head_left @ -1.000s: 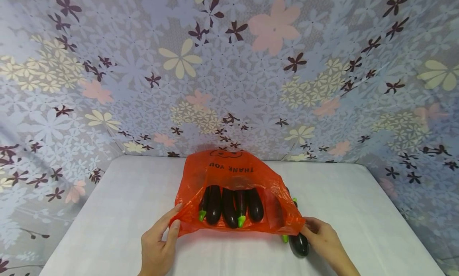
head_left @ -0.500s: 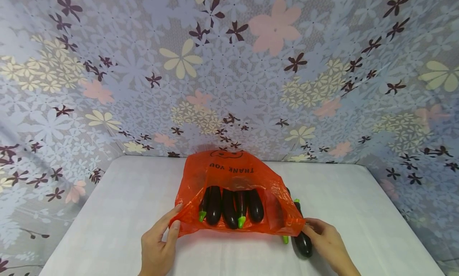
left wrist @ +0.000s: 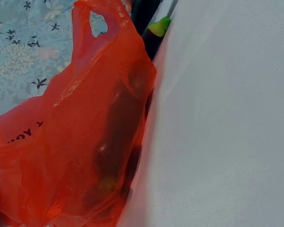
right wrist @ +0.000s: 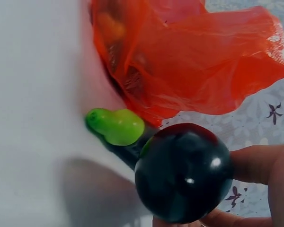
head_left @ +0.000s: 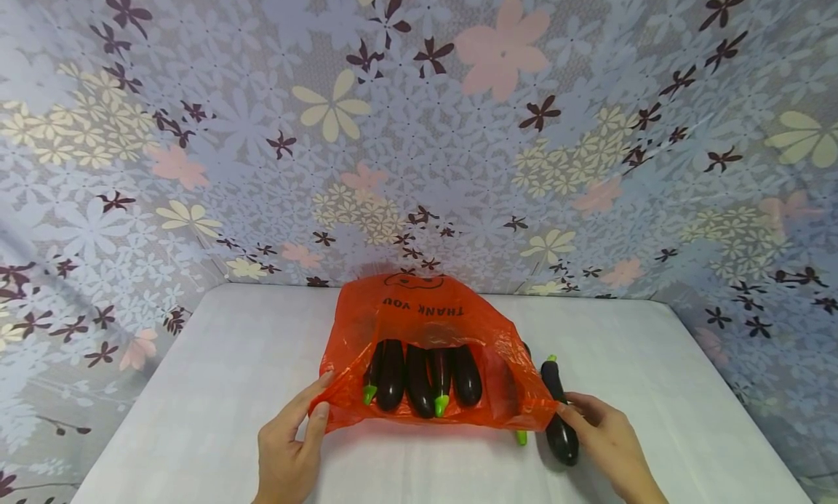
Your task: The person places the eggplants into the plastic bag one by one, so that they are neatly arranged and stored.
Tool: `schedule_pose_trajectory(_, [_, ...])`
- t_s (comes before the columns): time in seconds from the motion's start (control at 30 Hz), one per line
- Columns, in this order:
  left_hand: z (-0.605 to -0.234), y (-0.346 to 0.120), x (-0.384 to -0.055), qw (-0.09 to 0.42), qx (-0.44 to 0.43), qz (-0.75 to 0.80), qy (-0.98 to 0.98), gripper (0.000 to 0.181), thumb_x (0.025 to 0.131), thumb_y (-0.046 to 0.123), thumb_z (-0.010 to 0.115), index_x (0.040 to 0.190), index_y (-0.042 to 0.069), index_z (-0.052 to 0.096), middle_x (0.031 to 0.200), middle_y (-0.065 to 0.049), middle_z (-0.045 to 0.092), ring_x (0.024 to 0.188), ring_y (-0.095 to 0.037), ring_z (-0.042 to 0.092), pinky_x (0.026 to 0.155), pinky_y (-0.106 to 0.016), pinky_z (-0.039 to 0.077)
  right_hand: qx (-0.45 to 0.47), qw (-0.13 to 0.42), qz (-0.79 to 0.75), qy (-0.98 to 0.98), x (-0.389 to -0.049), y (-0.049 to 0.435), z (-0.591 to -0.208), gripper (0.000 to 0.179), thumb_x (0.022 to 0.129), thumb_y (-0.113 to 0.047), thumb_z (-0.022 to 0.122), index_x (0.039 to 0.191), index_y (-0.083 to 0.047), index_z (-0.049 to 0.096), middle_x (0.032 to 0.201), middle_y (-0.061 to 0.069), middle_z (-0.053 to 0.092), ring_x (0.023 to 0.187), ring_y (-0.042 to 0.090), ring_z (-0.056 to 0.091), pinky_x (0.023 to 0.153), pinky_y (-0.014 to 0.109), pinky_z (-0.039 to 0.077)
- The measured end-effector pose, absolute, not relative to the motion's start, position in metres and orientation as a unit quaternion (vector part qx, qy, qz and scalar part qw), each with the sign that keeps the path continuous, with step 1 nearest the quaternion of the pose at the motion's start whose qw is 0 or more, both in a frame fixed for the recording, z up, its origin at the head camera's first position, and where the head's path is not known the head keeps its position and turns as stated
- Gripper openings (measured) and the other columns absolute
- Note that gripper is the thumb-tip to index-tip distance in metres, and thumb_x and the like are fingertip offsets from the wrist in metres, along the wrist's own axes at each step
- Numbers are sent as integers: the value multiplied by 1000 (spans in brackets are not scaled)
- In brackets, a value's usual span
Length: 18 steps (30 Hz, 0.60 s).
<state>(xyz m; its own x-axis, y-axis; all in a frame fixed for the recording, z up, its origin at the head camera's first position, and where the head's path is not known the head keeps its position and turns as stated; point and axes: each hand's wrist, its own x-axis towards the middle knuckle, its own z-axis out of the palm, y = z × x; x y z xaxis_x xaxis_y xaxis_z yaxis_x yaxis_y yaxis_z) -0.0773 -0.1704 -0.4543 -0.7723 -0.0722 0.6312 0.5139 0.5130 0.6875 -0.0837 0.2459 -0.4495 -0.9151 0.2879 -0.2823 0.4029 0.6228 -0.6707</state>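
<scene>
An orange-red plastic bag (head_left: 419, 300) printed THANK YOU lies with its mouth toward me, several dark purple eggplants (head_left: 391, 377) inside. My left hand (head_left: 291, 442) holds the left edge of the bag's mouth between thumb and fingers. On the other side, my right hand (head_left: 605, 431) grips a glossy eggplant (head_left: 561, 438), its rounded end toward me and its green stem pointing away. In the right wrist view that eggplant (right wrist: 184, 175) hides most of the fingers. Beside the bag lies another eggplant, its green stem (right wrist: 118, 125) showing and much of it hidden behind the bag.
Under everything is a white-covered table (head_left: 229, 373). Floral-patterned cloth (head_left: 419, 140) rises behind it and along both sides. A loop handle (left wrist: 98, 23) of the bag stands up in the left wrist view.
My right hand has shifted a little to the right with the eggplant, which now shows more of its length beside the bag. The left hand and the bag stay in place.
</scene>
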Motion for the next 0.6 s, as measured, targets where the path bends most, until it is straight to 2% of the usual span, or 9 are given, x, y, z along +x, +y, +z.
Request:
schedule_pose_trajectory(0.37, [-454,-170,-77,302,-139,-481,-811,35,91,-7,66,125,-1,69,121,-12,71,116,-11,66,97,-14,45,196,57,-405,891,-74,245,-438,79,96,-59,58,141,6,50,132,31,58,118,45,58,84,47,59])
schedule_pose_trajectory(0.6, [-454,-170,-75,297,-136,-479,-814,34,92,-5,66,126,0,69,121,-11,71,116,-12,66,97,-14,45,200,49,-405,891,-68,244,-427,81,96,-63,55,143,3,49,133,30,58,122,46,55,97,58,51])
